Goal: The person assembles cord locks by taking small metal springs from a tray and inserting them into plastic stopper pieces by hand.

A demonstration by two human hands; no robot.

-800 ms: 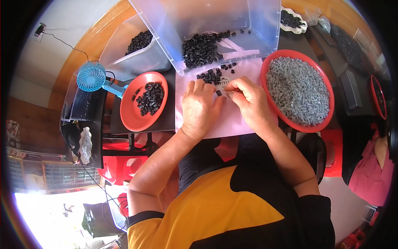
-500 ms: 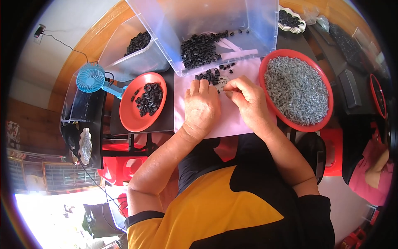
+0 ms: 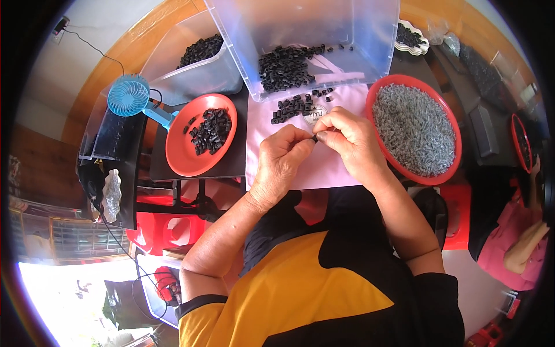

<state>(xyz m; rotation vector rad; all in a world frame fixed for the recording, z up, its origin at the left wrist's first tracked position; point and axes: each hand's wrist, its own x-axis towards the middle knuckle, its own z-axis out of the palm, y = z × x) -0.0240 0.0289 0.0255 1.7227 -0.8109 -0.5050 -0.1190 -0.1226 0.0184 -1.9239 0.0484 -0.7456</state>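
Note:
Over the pink cloth (image 3: 329, 173), my two hands meet at the fingertips. A small black plastic piece (image 3: 314, 139) shows between them. My left hand (image 3: 281, 159) pinches it between thumb and fingers. My right hand (image 3: 351, 141) has thumb and forefinger pressed together right beside it; whatever they hold is too small to make out. Just beyond the fingers lies a loose group of black plastic pieces (image 3: 291, 108) on the cloth. More of them form a heap (image 3: 283, 69) inside a clear plastic bin (image 3: 231, 43) tipped on its side toward me.
On the right, a red bowl (image 3: 460, 139) is full of small clear-grey pieces. At left stands a red plate (image 3: 179, 159) with black pieces, beside a blue handheld fan (image 3: 128, 96) and another clear bin (image 3: 228, 75). Another person's arm (image 3: 523, 248) shows at far right.
My left hand has drawn back from the black pieces and turned, bringing a black piece to my right fingertips. The view has shifted slightly.

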